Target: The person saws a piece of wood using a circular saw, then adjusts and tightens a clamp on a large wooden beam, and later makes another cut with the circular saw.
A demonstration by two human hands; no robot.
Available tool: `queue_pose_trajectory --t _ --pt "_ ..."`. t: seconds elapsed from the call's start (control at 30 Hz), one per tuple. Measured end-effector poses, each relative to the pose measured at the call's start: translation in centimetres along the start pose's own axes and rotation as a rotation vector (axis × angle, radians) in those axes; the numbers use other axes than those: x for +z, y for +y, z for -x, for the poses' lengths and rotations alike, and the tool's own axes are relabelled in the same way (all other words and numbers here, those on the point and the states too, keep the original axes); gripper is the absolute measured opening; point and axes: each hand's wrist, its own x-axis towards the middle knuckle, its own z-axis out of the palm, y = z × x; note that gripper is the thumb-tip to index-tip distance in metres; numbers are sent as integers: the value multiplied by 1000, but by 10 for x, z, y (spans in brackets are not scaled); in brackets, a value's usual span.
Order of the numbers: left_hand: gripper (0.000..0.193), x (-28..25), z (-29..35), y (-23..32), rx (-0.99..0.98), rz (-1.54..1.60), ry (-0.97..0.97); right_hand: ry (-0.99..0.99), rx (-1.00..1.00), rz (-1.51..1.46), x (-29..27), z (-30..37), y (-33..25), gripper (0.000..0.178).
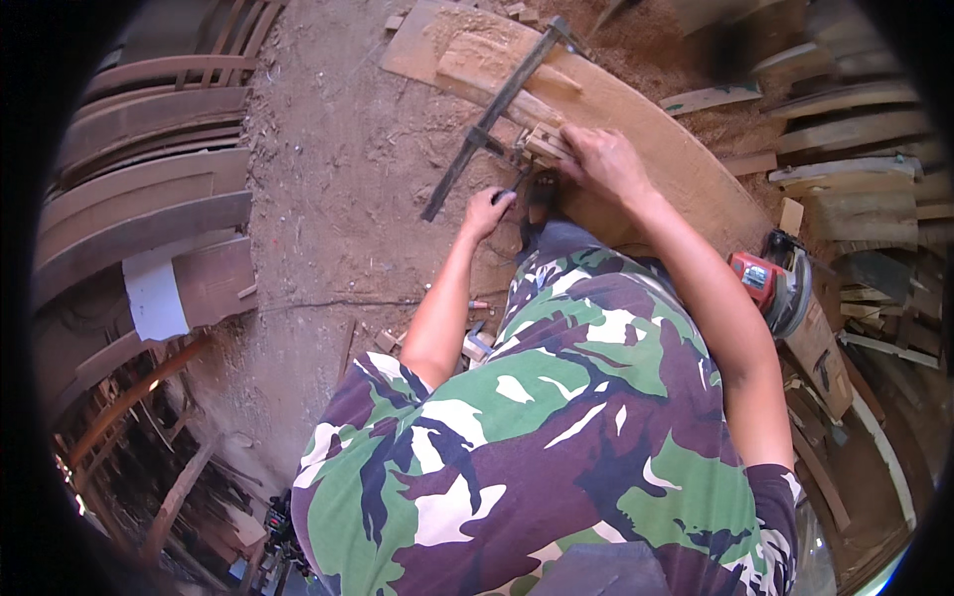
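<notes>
- A small wooden block (546, 142) is seen at the near left edge of a broad plank, pale tan in colour, short and squared, with darker lines or gaps across its face; its finer detail is too small to be read.
- The block is held by the right hand (608, 167), whose fingers are bent over its right end.
- The left hand (486, 213) is placed lower and to the left, its fingers curled in beside a small dark object (506, 197); whether that object is gripped cannot be told.
- The broad plank (686, 164) is curved along its far side and dusted with sawdust.
- Narrower wood pieces (477, 68) are laid on top of the plank, beyond the block.
- The plank's left part is crossed at a slant by a dark bar clamp (500, 102); its lower end is extended past the plank's edge, between the block and the open ground on the left, so that side is partly obstructed.
- A red power tool (755, 279) with a grey round guard is set to the right, near the right forearm.
- Curved boards (149, 179) are stacked at the far left, with a white sheet (156, 300) laid against them.
</notes>
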Motion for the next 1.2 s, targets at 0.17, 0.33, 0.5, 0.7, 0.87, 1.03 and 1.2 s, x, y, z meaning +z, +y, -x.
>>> queue_pose_trajectory --t 0.17,0.33,0.5,0.7,0.87,1.03,1.2 --pt "42 -5 -6 6 -85 432 -48 -11 0 -97 -10 -3 -1 34" --pt "37 -3 -7 12 37 -72 88 -46 -20 3 -3 -5 4 39" --pt "33 -12 -11 8 -79 105 -56 -13 7 18 -2 14 23 38" --pt "43 6 -15 -1 -110 314 -68 98 118 -12 -22 87 38 37" --pt "31 0 -24 -3 -114 228 -162 144 414 -123 -9 209 35 36" --pt "46 -2 -28 -1 -172 236 -31 286 849 -277 47 364 41 44" --pt "44 -4 -26 22 -304 176 79 218 1266 -260 104 510 65 42"
